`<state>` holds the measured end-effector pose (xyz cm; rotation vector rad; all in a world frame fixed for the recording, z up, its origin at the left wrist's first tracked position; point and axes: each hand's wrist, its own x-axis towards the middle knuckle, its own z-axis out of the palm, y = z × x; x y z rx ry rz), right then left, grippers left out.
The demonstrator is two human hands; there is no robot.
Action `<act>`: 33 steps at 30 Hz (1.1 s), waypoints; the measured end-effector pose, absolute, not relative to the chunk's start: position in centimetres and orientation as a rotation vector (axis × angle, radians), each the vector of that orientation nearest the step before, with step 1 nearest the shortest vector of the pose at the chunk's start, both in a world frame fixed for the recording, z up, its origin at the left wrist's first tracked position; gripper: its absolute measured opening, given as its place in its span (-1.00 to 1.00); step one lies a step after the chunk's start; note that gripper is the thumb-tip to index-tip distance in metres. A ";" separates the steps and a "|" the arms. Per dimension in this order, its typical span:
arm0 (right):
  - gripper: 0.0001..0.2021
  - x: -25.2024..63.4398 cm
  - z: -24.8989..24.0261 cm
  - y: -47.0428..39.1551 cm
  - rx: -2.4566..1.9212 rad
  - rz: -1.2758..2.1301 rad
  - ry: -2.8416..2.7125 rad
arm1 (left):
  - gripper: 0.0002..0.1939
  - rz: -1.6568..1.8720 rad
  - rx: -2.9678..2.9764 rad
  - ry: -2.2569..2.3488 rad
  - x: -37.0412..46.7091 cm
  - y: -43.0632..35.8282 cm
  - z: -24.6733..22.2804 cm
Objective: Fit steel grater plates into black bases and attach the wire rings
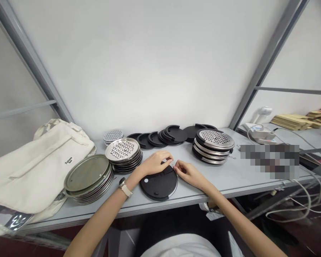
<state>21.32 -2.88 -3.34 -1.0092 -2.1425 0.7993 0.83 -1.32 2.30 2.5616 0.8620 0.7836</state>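
The round black disc [157, 186] lies flat on the table [230, 178], showing no long axis, on the near side of my left hand [157, 162] and left of my right hand [187, 174]. My left hand, the closer, arches over its far part; both hands' fingertips gather at a small metal piece [172, 165], though I cannot tell which pinches it.

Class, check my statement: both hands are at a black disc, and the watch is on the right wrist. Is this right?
No: the head view shows the watch on the left wrist. The left hand and right hand are indeed at a black disc.
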 end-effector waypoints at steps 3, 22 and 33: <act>-0.75 21.4 -3.3 -2.9 -1.007 0.803 -2.131 | -0.76 0.726 2.589 0.931 -0.1 -3.0 3.4; -0.67 21.1 -4.1 -1.9 -1.014 0.949 -2.068 | -0.16 0.531 2.791 1.123 -1.8 -10.0 -0.6; -0.72 21.4 -3.4 -3.0 -1.023 0.901 -2.142 | -0.25 0.516 2.743 1.118 -2.3 -10.8 -0.2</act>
